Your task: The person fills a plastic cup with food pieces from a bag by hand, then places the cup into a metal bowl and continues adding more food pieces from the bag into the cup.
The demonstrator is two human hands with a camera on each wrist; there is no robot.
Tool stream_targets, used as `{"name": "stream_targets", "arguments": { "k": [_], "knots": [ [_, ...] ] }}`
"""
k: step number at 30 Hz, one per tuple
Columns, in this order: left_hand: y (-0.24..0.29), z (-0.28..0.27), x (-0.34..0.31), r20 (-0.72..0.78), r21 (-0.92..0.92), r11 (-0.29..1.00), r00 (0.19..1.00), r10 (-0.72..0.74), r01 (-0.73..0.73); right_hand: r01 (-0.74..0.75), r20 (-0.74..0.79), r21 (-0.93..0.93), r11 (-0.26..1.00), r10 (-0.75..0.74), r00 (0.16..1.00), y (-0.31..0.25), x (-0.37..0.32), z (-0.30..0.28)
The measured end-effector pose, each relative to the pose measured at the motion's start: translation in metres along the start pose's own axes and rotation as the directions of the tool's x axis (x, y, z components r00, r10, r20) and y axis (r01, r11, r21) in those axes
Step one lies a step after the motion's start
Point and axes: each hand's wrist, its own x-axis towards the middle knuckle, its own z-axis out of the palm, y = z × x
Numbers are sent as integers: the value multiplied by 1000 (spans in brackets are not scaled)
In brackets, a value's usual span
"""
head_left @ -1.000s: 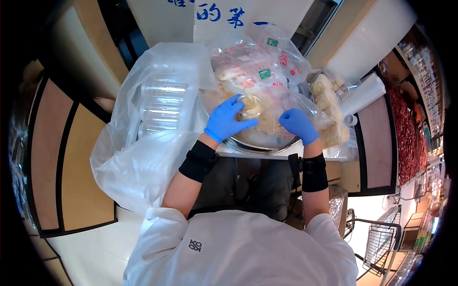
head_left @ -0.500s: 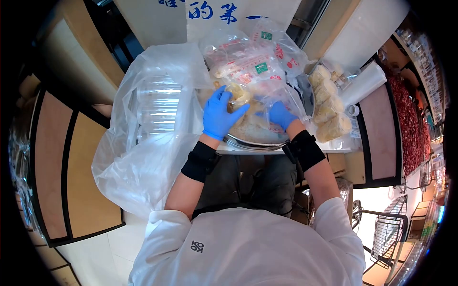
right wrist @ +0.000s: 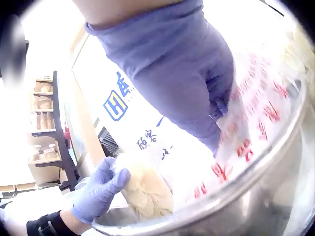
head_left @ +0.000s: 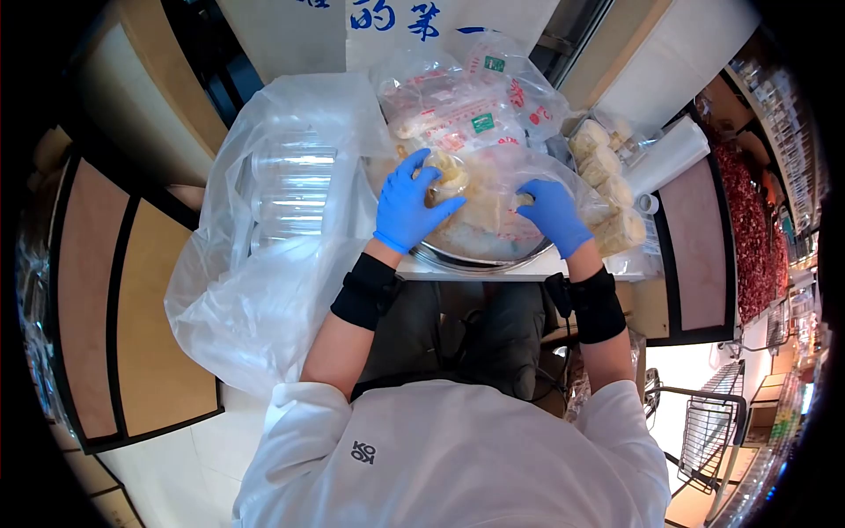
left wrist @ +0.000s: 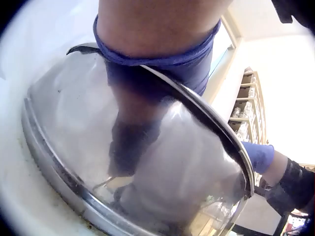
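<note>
My blue-gloved left hand [head_left: 407,204] grips a clear plastic jar [head_left: 462,180], thumb on the near side and fingers on the far side. Pale, flat, flaky slices [right wrist: 147,191] show through its wall in the right wrist view. Under both hands stands a round steel basin [left wrist: 162,162] with a printed clear plastic bag [right wrist: 261,115] in it. Over the basin's right side, my right hand [head_left: 556,216] has its fingers curled, pinching a small pale slice [head_left: 525,201] at the tips. The bag partly hides those fingertips in the right wrist view.
Left of the basin, a large clear bag [head_left: 220,299] holds stacked empty clear jars [head_left: 295,189]. Several filled jars [head_left: 603,167] stand at the right, beside a white plastic roll [head_left: 669,158]. Behind the basin is a white panel with blue lettering [head_left: 422,22].
My right hand reached left into the bag in the basin, then drew back right with a pale slice at its fingertips. The left hand and its jar shifted slightly left, then stayed near there.
</note>
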Motion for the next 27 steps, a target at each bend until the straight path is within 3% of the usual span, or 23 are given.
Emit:
{"name": "stream_targets", "arguments": {
  "k": [2,4,6,8,10,12,14,16,19,23,25,27],
  "knots": [
    [-2,-1,3,16,12,998,998,55,-55,-9,52,-25,1000,11,999,-4,-4,-15],
    [-2,-2,5,30,26,993,993,110,-111,-136,98,34,990,132,986,-27,-5,-48],
    [-2,-3,5,39,16,985,984,172,-173,-163,131,42,986,156,979,-61,4,-81],
    [-1,-3,5,55,9,985,984,170,-170,-192,161,51,980,182,970,-79,15,-81],
    [0,-3,4,70,1,985,983,169,-170,-108,49,524,845,97,994,-90,29,-68],
    [3,-5,2,200,-92,996,979,42,-24,-34,18,513,858,28,999,-102,43,-50],
    [3,-6,2,197,-99,995,979,54,-35,42,-11,502,864,-42,999,-112,53,-32],
    [2,-6,3,189,-104,994,980,65,-45,52,107,509,859,-123,987,-118,59,-19],
    [1,-5,4,184,-117,992,980,75,-54,86,149,557,826,-202,968,-114,64,-14],
    [1,-5,2,121,-110,989,986,114,-101,70,128,632,772,-192,973,-108,66,-12],
    [-1,-3,2,126,-101,988,984,126,-113,51,42,644,763,-102,994,-102,69,-9],
    [-3,-1,1,61,-167,978,989,134,-122,18,76,651,759,-89,993,-97,73,-7]
  ]
}}
